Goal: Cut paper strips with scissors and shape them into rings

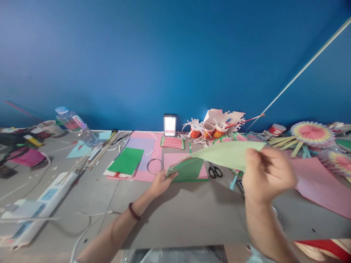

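Note:
A sheet of light green paper (227,153) stretches between my hands above the table, curved and twisted along its length. My left hand (161,182) pinches its darker, lower end, where the paper may be folded or layered; I cannot tell which. At the other end, my right hand (267,175) is closed on the raised corner, fingers curled in. Below the paper lie a pink sheet (171,159) and black-handled scissors (215,172). Left of my left hand is a dark green sheet (127,160) on a small stack, with a thin ring (155,166) beside it.
A phone (170,126) leans on the blue wall. Red cups (221,129) with paper strips and pens stand right of it. Paper fans (312,134) and pink sheets (326,186) lie at right. At left are a power strip (44,208), a tilted bottle (78,126) and sticks (102,151).

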The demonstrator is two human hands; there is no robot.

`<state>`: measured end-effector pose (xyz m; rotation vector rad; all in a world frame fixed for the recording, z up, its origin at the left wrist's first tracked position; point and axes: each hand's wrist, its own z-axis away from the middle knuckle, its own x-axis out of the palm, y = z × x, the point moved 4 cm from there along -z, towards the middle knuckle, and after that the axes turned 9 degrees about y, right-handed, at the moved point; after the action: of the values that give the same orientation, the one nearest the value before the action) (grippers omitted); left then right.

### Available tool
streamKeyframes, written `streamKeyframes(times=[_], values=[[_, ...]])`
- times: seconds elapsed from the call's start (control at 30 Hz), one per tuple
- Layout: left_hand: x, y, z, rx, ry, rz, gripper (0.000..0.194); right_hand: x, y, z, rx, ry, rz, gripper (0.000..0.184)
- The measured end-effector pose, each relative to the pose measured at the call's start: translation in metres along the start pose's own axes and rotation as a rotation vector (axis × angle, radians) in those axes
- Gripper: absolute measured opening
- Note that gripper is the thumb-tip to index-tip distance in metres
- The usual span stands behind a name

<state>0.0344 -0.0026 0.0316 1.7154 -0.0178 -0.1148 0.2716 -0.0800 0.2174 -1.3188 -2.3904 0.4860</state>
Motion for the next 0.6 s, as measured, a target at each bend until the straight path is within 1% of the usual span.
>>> streamKeyframes(times=[0.03,0.07,0.1,0.13,0.2,0.3,0.37,0.43,0.5,0.53,0.6], values=[[-0.004,0.002,-0.003,-0.01,0.062,0.046,0.023,-0.004,0.006,-0.003,0.033,0.089,0.017,0.009],[-0.01,0.004,-0.005,-0.025,0.139,0.094,0.023,-0.005,0.012,-0.004,0.077,0.139,0.025,0.013],[-0.018,0.005,-0.008,-0.044,0.231,0.143,0.025,-0.006,0.02,-0.005,0.131,0.157,0.023,0.016],[-0.025,0.006,-0.011,-0.076,0.323,0.194,0.027,-0.005,0.028,-0.004,0.19,0.155,0.01,0.019],[-0.043,0.007,-0.017,-0.143,0.527,0.31,0.027,-0.001,0.045,0.001,0.321,0.107,-0.027,0.023],[-0.066,0.009,-0.025,-0.206,0.745,0.474,0.023,0.007,0.07,0.02,0.513,0.029,-0.072,0.027],[-0.079,0.009,-0.029,-0.233,0.869,0.597,0.02,0.013,0.086,0.038,0.644,0.015,-0.117,0.028],[-0.087,0.006,-0.033,-0.251,0.958,0.662,0.017,0.019,0.101,0.058,0.751,-0.01,-0.122,0.028],[-0.093,0.002,-0.035,-0.257,1.008,0.666,0.013,0.026,0.113,0.077,0.841,-0.06,-0.128,0.029],[-0.094,-0.001,-0.035,-0.26,1.021,0.653,0.012,0.029,0.118,0.086,0.872,-0.104,-0.148,0.029],[-0.096,-0.008,-0.036,-0.273,1.005,0.608,0.011,0.034,0.124,0.099,0.869,-0.166,-0.147,0.029]])
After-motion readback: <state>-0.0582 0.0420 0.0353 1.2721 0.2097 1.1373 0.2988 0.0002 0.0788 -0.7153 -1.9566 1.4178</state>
